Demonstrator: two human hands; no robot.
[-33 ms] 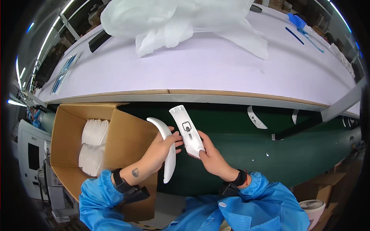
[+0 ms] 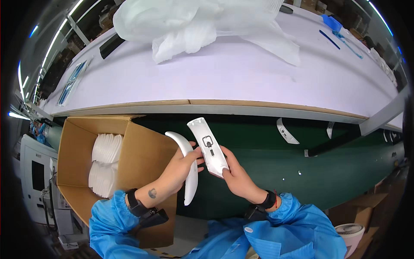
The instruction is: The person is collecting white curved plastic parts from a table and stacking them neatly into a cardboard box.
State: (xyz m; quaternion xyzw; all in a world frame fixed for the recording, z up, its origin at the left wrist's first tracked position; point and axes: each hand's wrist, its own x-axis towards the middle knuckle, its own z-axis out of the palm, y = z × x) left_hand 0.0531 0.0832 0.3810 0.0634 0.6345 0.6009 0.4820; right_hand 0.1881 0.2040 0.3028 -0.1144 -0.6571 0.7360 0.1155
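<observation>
My left hand (image 2: 174, 170) is closed around a curved white plastic shell (image 2: 191, 183), gripping it near its middle; its smooth outer side shows and both ends stick out past the fingers. In my right hand (image 2: 238, 176) is a second white plastic shell (image 2: 206, 142), pinched at its lower end and tilted up to the left. The face of this one shows a dark looped outline and a small dark slot. The two shells are side by side at mid-air height above the green surface, with my left fingertips close to the second one.
An open cardboard box (image 2: 146, 162) at left holds stacked white curved pieces (image 2: 103, 177). Below the white shelf (image 2: 241, 80), more white shells (image 2: 286, 132) lie on a green conveyor-like surface (image 2: 258, 159). Translucent wrapping (image 2: 194, 26) rests on the shelf. A pink-and-white fan-like object (image 2: 350, 237) stands lower right.
The shell in my right hand has shifted very slightly left, and the one in my left hand slightly right. Both grips stay the same.
</observation>
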